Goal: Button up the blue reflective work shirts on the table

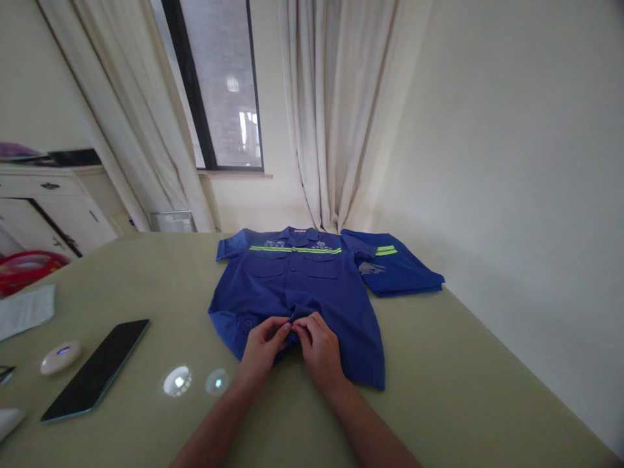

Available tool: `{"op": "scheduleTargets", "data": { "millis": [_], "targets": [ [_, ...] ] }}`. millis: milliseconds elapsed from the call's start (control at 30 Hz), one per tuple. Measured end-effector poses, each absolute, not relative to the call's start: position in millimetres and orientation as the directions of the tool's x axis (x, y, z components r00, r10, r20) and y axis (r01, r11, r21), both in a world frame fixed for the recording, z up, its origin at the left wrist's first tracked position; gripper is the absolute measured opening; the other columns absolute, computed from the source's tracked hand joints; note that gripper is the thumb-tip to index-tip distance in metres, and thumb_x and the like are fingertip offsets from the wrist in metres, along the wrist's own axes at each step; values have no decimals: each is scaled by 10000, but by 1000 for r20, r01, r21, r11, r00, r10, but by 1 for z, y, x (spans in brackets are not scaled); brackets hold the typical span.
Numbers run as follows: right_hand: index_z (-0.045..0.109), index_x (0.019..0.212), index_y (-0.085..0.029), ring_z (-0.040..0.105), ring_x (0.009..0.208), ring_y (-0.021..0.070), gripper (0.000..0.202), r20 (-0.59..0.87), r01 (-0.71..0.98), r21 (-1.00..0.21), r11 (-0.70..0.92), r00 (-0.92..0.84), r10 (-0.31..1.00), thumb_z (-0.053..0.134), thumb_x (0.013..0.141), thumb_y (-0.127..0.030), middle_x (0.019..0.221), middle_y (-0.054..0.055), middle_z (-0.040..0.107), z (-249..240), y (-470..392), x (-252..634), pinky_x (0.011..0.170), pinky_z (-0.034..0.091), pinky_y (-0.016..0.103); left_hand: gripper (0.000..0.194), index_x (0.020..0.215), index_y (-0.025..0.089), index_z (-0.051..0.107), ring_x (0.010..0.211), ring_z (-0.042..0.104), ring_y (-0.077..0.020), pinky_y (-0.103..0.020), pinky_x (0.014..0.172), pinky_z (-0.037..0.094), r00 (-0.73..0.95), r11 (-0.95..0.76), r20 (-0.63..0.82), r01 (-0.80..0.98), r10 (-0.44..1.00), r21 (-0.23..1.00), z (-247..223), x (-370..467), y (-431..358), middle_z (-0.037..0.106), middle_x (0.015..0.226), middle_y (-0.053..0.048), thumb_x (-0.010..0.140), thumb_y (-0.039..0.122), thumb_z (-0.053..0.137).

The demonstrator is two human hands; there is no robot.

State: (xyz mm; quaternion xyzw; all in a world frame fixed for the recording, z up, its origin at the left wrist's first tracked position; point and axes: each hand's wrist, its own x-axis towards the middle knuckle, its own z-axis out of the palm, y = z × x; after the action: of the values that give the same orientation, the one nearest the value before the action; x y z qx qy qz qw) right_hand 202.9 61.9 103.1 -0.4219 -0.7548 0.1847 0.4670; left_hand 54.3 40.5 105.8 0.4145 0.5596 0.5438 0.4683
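Observation:
A blue short-sleeved work shirt (pixel 316 286) lies front side up on the table, its collar toward the window. A yellow-green stripe runs across its chest above two flap pockets. Near the lower hem, my left hand (pixel 266 341) pinches the front placket. My right hand (pixel 319 344) pinches the same spot, and the fingertips of both hands almost meet. The cloth is bunched up there, and the lower left corner is folded over. Whether a button sits between my fingers is hidden.
A folded blue garment (pixel 404 273) with a yellow-green stripe lies at the right, partly under the shirt's sleeve. On the left are a dark tablet (pixel 97 370), a white oval device (pixel 60 357) and paper (pixel 29 311). A wall (pixel 526 195) borders the table's right edge.

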Motion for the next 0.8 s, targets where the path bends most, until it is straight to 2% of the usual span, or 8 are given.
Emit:
{"op": "scheduleTargets", "data": {
  "millis": [100, 267, 367, 600, 800],
  "targets": [
    [699, 888, -230, 634, 748, 165, 111, 512, 412, -756, 508, -111, 852, 637, 955, -295, 864, 22, 672, 102, 64, 203, 692, 499, 265, 499, 984, 187, 759, 760, 674, -175, -267, 674, 546, -181, 100, -113, -77, 977, 992, 100, 51, 44, 758, 894, -44, 660, 562, 813],
    [732, 905, -239, 640, 785, 168, 143, 487, 349, -780, 519, -182, 854, 601, 963, -233, 879, 24, 679, 102, 62, 203, 707, 487, 260, 549, 1026, 180, 756, 834, 703, -207, -287, 707, 564, -202, 123, -132, -57, 970, 991, 95, 47, 47, 777, 943, -69, 638, 562, 823],
    [733, 902, -236, 640, 779, 173, 138, 474, 331, -802, 497, -152, 867, 607, 955, -230, 872, 26, 683, 103, 60, 202, 703, 489, 266, 595, 1075, 177, 751, 880, 708, -221, -294, 728, 562, -177, 120, -124, -31, 976, 992, 97, 46, 47, 785, 984, -81, 636, 572, 824],
    [727, 917, -236, 643, 808, 176, 153, 484, 269, -823, 500, -129, 865, 582, 965, -233, 902, 33, 681, 107, 58, 200, 723, 507, 271, 562, 999, 176, 775, 710, 663, -172, -260, 621, 529, -180, 102, -104, -19, 978, 995, 106, 47, 44, 756, 841, -46, 658, 621, 796],
    [727, 896, -231, 627, 740, 168, 144, 468, 239, -844, 481, -112, 877, 602, 960, -261, 849, 23, 674, 107, 59, 202, 659, 487, 262, 501, 957, 186, 780, 776, 682, -192, -262, 650, 546, -225, 58, -69, -55, 972, 997, 102, 45, 46, 769, 871, -52, 654, 582, 828]
  ]
}}
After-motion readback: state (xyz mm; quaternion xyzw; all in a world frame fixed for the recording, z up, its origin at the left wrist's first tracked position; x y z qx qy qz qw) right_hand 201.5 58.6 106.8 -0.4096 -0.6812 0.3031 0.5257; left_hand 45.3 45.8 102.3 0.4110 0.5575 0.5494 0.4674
